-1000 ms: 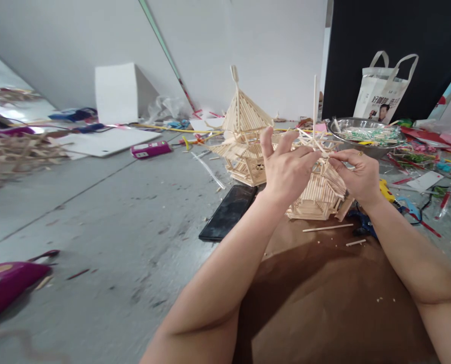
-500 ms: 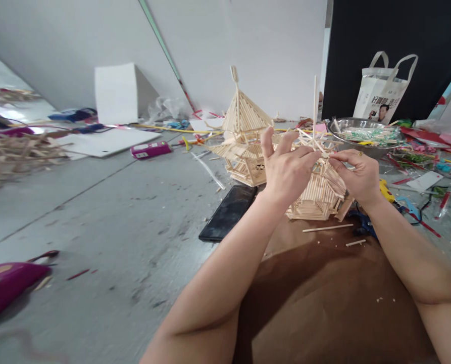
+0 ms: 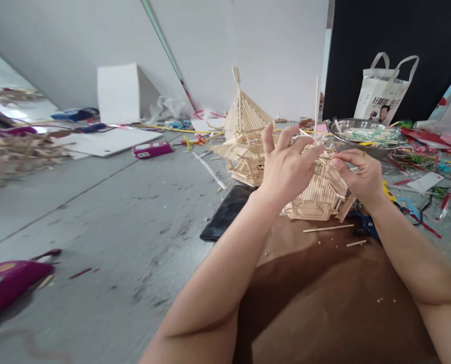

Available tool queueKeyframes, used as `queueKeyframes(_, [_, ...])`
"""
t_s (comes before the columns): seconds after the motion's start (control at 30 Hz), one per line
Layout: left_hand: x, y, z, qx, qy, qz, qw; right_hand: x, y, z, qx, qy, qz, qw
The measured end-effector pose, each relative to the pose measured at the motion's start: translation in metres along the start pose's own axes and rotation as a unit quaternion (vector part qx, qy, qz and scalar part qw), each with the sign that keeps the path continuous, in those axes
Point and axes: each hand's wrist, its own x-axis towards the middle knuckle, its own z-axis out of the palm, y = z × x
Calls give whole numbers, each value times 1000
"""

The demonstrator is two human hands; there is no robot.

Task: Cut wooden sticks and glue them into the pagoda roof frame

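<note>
A small pavilion model of thin wooden sticks [image 3: 312, 202] stands before me on brown paper, with one long stick [image 3: 316, 103] rising upright from its top. My left hand [image 3: 289, 164] is at its upper left, outer fingers raised and spread, index finger bent in against the top; the thumb is hidden. At the upper right, my right hand [image 3: 359, 174] pinches at the roof edge with thumb and index finger, seemingly on a thin wooden stick mostly covered by the fingers. A finished-looking pavilion [image 3: 248, 121] with a pointed roof stands behind to the left.
A black phone [image 3: 225, 215] lies left of the model. Loose sticks [image 3: 328, 228] and dark blue pliers [image 3: 365, 222] lie nearby. Behind are a metal bowl [image 3: 335, 132] and a white bag [image 3: 379, 96]. Purple packs [image 3: 153, 149] and a stick pile [image 3: 20, 151] lie left.
My right hand has shifted slightly right and down from the model's top, and its fingers have drawn a little away from the left hand's. The left hand stays nearly in place.
</note>
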Motion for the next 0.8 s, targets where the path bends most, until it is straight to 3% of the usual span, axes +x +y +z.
queueKeyframes(0.13, [4, -11, -24, -17, -19, -8, 1000, 1, 1, -6, -11, 21, 0, 1000])
queueKeyframes(0.23, [7, -15, -48, -24, -43, -77, 996, 1, 5, -10, -30, 18, 35, 999])
queueKeyframes(0.37, [8, -16, -69, -9, -132, -200, 971, 3, 12, -13, -48, -18, 103, 993])
queueKeyframes(0.47, [9, -18, -73, 29, -208, -247, 946, 5, 19, -15, -65, -50, 140, 987])
queueKeyframes(0.63, [13, -21, -68, 77, -301, -239, 920, 8, 35, -19, -85, -108, 213, 967])
queueKeyframes(0.8, [23, -8, -69, 77, -320, -188, 925, 6, 58, -12, 8, -106, 316, 943])
